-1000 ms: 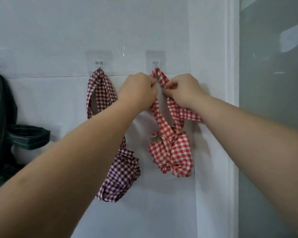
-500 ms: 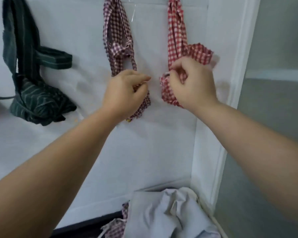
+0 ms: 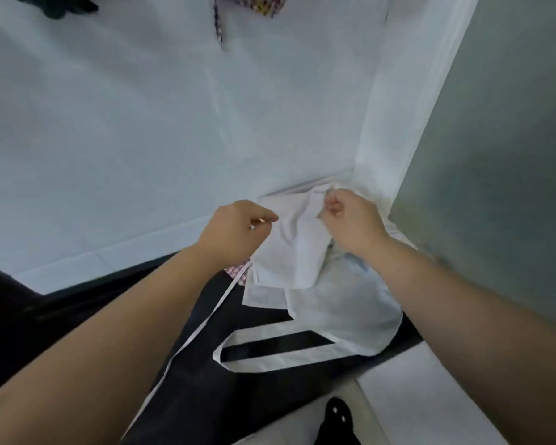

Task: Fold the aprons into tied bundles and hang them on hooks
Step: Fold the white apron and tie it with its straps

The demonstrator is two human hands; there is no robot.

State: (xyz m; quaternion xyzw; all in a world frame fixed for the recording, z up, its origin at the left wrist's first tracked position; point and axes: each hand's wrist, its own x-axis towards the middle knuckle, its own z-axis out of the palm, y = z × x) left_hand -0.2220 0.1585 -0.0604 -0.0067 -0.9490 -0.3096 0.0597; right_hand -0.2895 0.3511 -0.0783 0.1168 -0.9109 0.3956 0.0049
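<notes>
White apron (image 3: 302, 252): lies crumpled at the far right corner of the dark tabletop (image 3: 180, 396), against the white wall (image 3: 142, 123); its upper part is raised between both hands.
Left hand (image 3: 238, 229): fingers curled; thumb and forefinger pinch the apron's upper left edge.
Right hand (image 3: 350, 220): fingers curled; pinches the apron's upper right edge, close to the wall corner.
Neck loop (image 3: 270, 364): flat on the tabletop, on the near side of the apron.
Tie strap (image 3: 197, 332): runs diagonally from the apron's left side toward the near edge.
Checked cloth (image 3: 238, 270): partly visible beneath the apron's left edge.
Checked bundle (image 3: 247, 4): hangs on the wall; only its lower end is in view.
Dark bundle (image 3: 65, 4): on the wall, upper left.
</notes>
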